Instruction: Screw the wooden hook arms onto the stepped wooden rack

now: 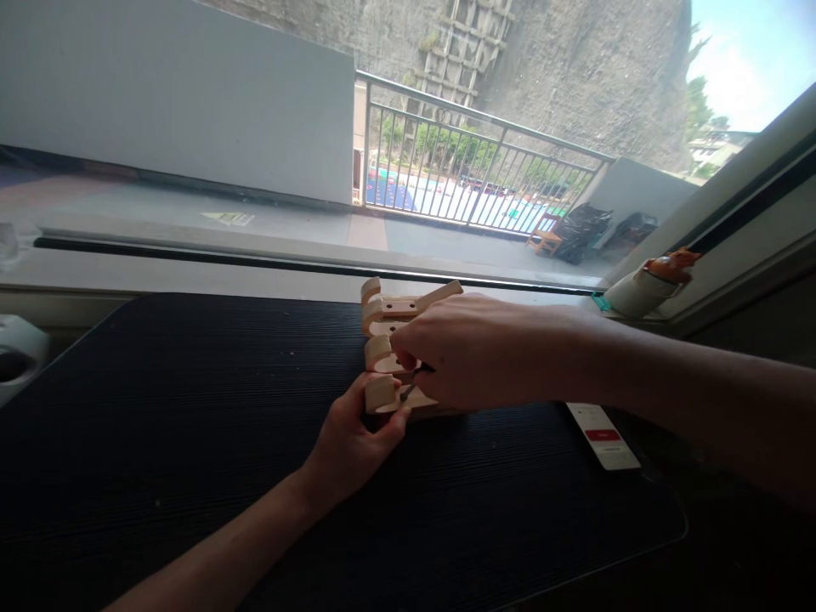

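Observation:
A pale wooden piece [381, 393] with rows of curved, upturned ends lies on the dark table. Small dark screw heads or holes [393, 306] show in its slats. My left hand [357, 425] grips the near-left corner, fingers behind it and thumb against the front edge. Over the right part of the wood my right hand [446, 348] is closed around a thin dark metal tool [409, 392]. The tool slants down to the nearest slat, its tip close to my left thumb. My right hand hides most of the tool and the right side of the wood.
The black wood-grain table [191, 408] stands against a window sill. A phone [603, 435] with a lit screen lies at the right, beneath my right forearm. A pale cylindrical container [637, 291] stands on the sill. A white object [19, 353] sits beside the table's left edge.

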Available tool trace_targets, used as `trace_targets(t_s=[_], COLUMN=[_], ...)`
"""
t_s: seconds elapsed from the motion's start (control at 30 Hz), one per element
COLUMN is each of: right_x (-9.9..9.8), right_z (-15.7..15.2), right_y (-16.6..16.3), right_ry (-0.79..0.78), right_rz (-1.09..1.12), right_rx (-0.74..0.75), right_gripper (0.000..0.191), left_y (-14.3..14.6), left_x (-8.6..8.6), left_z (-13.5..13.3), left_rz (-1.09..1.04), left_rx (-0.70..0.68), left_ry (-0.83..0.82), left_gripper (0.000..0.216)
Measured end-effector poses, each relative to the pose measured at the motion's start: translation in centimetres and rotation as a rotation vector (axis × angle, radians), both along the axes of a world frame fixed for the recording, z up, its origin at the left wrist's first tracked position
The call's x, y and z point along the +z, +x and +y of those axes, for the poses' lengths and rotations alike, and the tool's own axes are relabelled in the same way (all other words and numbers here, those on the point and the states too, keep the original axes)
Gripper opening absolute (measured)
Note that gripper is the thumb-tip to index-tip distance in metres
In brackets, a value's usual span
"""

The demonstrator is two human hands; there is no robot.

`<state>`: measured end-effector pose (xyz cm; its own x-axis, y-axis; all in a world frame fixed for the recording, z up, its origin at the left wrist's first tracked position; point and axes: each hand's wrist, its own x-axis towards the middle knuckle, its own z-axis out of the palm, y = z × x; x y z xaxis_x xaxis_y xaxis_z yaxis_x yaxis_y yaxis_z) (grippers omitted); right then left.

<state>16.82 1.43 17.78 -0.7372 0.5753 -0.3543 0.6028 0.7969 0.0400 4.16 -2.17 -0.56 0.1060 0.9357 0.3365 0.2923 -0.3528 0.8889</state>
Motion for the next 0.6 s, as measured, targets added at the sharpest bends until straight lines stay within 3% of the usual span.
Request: trace_targets(t_s=[0.2, 0.37, 0.6], right_x=[0.7, -0.5, -0.8], right_z=[-0.9, -0.8, 0.0], right_y=[-0.8, -0.3, -0.2], right_ry=[0.153, 0.174, 0.141], right_rz=[-0.154, -0.077, -0.029], right_rx=[0.12, 0.251, 0.04], right_gripper=[0.01, 0.018, 0.012], left_y=[-0.1, -0.1, 0.1], left_x=[0.5, 0.4, -0.1], left_z=[0.1, -0.1, 0.0], left_rz=[0.018, 0.029, 0.015], left_rx=[-0.004, 0.029, 0.04], left_ry=[-0.045, -0.021, -0.009], left_gripper=[0.019, 0.016, 0.021])
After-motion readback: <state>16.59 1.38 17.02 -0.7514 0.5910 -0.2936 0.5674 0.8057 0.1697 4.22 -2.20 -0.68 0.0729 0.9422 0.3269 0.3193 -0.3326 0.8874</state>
